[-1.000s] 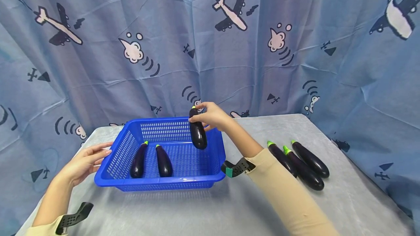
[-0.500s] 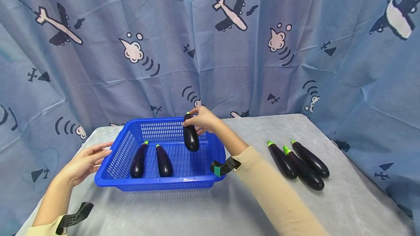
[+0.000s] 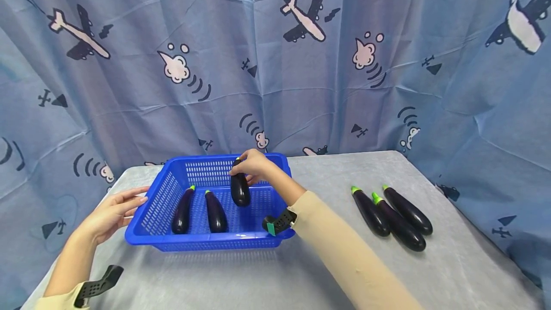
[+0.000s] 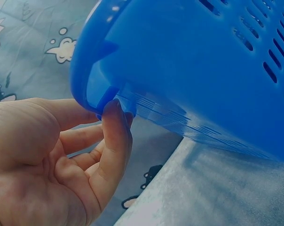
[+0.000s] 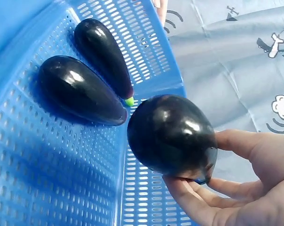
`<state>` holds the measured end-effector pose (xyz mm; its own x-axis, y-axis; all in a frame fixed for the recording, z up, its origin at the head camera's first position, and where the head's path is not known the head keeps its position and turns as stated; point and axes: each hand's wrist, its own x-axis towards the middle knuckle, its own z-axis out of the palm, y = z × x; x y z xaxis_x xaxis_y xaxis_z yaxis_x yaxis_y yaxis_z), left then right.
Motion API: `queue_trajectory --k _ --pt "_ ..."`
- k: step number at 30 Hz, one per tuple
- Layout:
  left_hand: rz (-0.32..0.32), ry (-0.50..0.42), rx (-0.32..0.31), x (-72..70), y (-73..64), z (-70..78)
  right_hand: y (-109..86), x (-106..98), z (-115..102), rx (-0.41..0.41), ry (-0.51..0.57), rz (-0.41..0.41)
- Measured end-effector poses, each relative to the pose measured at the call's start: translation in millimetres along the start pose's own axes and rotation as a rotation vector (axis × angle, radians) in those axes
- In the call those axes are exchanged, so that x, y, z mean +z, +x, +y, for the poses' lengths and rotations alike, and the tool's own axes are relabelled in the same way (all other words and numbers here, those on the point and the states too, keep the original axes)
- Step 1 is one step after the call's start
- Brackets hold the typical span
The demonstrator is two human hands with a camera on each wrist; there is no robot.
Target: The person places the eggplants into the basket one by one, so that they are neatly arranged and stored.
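My right hand [image 3: 257, 165] grips a dark, glossy eggplant [image 3: 239, 190] near its stem end, above the floor of the blue plastic basket [image 3: 206, 239]. In the right wrist view the held eggplant [image 5: 170, 134] points its rounded end at the camera, with thumb and fingers on either side of its narrow end. Two more eggplants, one at left [image 3: 182, 212] and one beside it [image 3: 216, 213], lie in the basket's left half. My left hand [image 3: 111, 212] holds the basket's left rim; in the left wrist view its fingertips curl at the rim's underside [image 4: 88, 106].
Outside the basket, at the right of the grey table [image 3: 327, 271], three eggplants lie close together: a left one [image 3: 370, 212], a middle one [image 3: 400, 224] and a right one [image 3: 409, 209]. A blue curtain [image 3: 275, 61] with printed airplanes hangs behind the table.
My right hand has carried the eggplant leftward and lower, from the basket's right side toward the second eggplant inside. The left hand stays at the rim.
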<state>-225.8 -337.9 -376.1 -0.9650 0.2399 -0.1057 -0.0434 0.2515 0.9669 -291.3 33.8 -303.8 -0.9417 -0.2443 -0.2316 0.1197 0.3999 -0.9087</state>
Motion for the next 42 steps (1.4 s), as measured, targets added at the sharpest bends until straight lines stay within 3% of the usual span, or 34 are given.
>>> queue_trajectory --k 4,13,19,30,42 --pt "-0.001 0.007 0.0 0.0 0.4 0.5 4.6 6.2 -1.9 0.025 0.012 0.005" --pt "0.004 0.037 -0.013 2.6 1.9 1.5 19.5 15.8 3.2 0.14 0.057 -0.11" --pt "0.002 0.041 -0.007 1.9 2.5 2.1 24.6 21.3 3.1 0.234 0.021 -0.176" --pt "0.0 0.027 0.001 3.0 2.1 2.1 36.5 29.3 3.1 0.316 0.002 -0.236" --pt "0.007 0.032 -0.003 1.7 1.1 2.5 40.4 38.6 -1.9 0.469 -0.15 -0.327"
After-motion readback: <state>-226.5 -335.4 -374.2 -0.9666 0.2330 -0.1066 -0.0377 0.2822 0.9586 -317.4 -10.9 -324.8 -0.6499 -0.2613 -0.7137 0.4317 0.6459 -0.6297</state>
